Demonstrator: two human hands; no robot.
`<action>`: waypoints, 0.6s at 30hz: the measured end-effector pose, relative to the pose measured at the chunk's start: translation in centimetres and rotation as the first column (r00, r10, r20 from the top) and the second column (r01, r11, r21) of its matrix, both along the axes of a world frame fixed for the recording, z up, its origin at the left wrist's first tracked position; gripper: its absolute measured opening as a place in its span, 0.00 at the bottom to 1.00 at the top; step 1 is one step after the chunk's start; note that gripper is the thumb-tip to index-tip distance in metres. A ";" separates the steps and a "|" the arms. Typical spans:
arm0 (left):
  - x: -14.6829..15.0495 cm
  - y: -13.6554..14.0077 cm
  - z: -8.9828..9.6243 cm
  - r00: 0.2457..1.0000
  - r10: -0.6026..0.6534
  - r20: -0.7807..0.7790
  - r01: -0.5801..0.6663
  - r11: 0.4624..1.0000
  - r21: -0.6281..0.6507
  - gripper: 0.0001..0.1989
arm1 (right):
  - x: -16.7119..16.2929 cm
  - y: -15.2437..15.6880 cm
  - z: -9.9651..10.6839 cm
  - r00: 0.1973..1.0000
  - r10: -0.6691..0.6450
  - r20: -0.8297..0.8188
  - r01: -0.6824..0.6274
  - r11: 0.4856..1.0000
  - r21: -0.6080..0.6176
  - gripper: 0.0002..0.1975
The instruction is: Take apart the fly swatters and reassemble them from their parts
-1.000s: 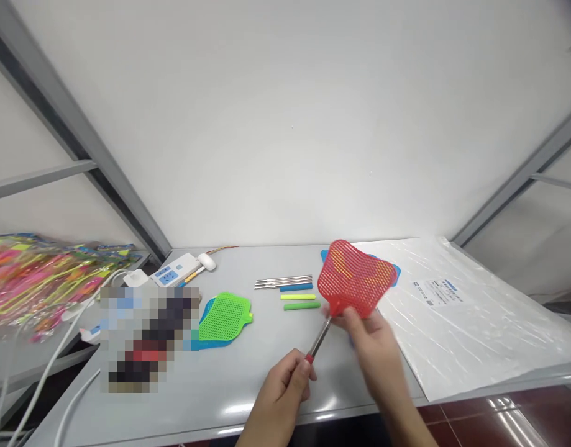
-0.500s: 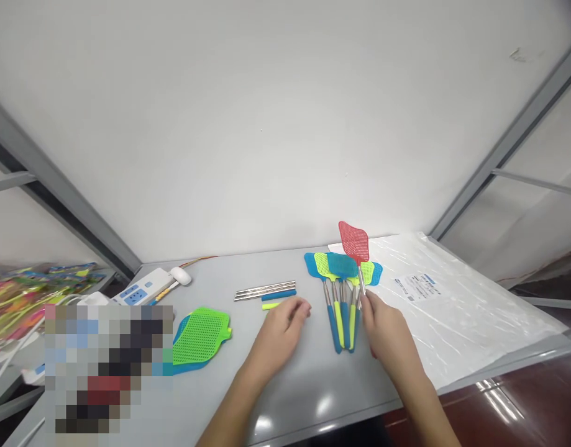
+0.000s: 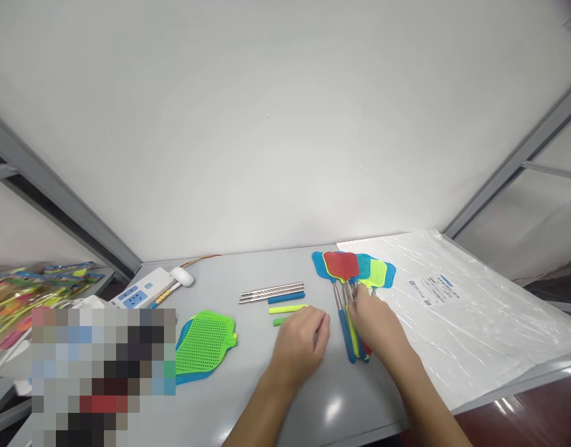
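Observation:
My right hand (image 3: pixel 373 313) is closed round the metal shaft of a red fly swatter (image 3: pixel 342 265), whose mesh head rests over the others. Beneath it, fly swatters with blue and yellow-green heads (image 3: pixel 378 273) lie fanned out, their blue and yellow-green grips (image 3: pixel 347 335) pointing towards me. My left hand (image 3: pixel 300 338) is curled over the table with nothing visible in it. Just beyond its knuckles lie a yellow-green grip sleeve (image 3: pixel 287 308), a green one (image 3: pixel 279 321) partly hidden by the hand, and a blue one (image 3: pixel 286 298) beside several thin metal rods (image 3: pixel 271 289).
Loose green and blue swatter heads (image 3: pixel 205 341) are stacked on the grey table (image 3: pixel 248 385) at left. Behind them are a power strip (image 3: pixel 140 290) and a white mouse (image 3: pixel 181 277). White plastic wrapping (image 3: pixel 457 335) covers the right side. Colourful bagged items (image 3: pixel 24 310) sit far left.
The red swatter has come down and left onto the pile with my right hand. My left hand has shifted right, uncovering more of the yellow-green sleeve and the green one.

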State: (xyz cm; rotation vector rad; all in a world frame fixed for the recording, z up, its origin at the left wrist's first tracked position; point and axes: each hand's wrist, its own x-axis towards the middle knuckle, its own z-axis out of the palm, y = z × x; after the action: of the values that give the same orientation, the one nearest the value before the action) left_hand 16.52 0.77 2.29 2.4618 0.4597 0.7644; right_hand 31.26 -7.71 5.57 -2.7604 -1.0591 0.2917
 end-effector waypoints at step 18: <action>0.3 -0.7 -0.5 0.987 -0.064 -0.147 0.069 0.997 0.032 0.13 | -0.5 -0.9 -0.3 1.000 0.029 -0.003 -0.029 0.999 0.017 0.12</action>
State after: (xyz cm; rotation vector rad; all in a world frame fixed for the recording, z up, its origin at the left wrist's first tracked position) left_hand 16.86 0.07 1.78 2.5655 0.4175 0.5727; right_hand 30.78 -8.65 5.25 -2.7305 -1.0969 0.2897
